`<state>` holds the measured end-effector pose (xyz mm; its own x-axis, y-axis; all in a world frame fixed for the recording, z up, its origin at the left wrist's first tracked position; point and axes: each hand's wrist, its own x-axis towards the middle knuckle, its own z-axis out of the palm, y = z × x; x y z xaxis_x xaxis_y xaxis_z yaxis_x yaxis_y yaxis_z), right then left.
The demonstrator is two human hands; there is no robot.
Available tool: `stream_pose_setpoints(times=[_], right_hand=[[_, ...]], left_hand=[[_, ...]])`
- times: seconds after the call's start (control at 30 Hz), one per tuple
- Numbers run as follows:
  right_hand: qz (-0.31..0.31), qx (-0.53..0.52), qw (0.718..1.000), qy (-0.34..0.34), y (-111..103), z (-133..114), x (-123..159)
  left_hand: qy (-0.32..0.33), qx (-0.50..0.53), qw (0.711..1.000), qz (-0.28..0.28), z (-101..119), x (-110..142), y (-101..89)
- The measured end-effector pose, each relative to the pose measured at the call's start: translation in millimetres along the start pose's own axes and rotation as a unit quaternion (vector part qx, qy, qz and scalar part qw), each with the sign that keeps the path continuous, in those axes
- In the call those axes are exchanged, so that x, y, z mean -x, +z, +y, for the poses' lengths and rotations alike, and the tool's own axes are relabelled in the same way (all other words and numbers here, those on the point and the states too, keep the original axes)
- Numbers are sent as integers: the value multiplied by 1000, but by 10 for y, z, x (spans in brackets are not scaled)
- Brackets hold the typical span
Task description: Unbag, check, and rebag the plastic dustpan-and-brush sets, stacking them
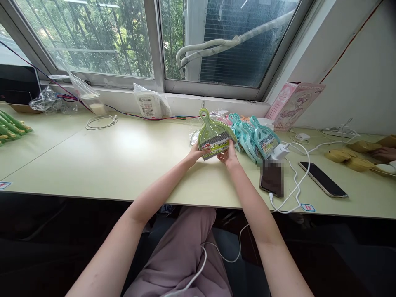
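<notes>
Between my two hands is a green mini dustpan and brush set in clear wrapping, tilted up with its handle pointing away from me. A grey bristle strip and a printed label show on its front. My left hand grips its lower left corner, and my right hand holds the lower right side, fingers partly hidden beneath. Just right of it lies a pile of several turquoise dustpan sets, similarly wrapped. Behind the green set, crumpled clear plastic and something pink are partly covered.
A phone on a white cable and a second phone lie to the right. Behind them stands a pink box. Another person's hand is by yellow items at far right. Green bundles lie far left; a white packet leans by the window.
</notes>
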<state>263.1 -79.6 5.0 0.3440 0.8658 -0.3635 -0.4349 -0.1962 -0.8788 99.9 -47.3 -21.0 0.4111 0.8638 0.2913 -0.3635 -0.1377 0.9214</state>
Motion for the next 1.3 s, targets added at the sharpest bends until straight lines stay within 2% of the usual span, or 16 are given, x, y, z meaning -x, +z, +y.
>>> stream_pose_setpoints(times=[0.17, 0.4, 0.8, 1.0, 1.2, 1.3], right_hand=[[-17, -1, 1000, -15, 0, -1, -41], [-72, 21, 993, -92, 62, 56, -81], [-25, -13, 995, -98, 14, 93, -109], [-43, -9, 994, -99, -2, 100, -128], [-46, 4, 993, -113, 16, 102, -104], [-37, 5, 993, -111, 37, 90, -62]], left_hand=[[-4, 2, 1000, 8, 1, -4, 3], [-46, 22, 997, 61, 38, -22, -42], [-44, -23, 998, 24, 70, 24, 25], [-56, -32, 997, 41, 60, 25, 7], [-62, -38, 997, 12, 48, 10, -41], [-54, -30, 998, 20, 40, 11, -35]])
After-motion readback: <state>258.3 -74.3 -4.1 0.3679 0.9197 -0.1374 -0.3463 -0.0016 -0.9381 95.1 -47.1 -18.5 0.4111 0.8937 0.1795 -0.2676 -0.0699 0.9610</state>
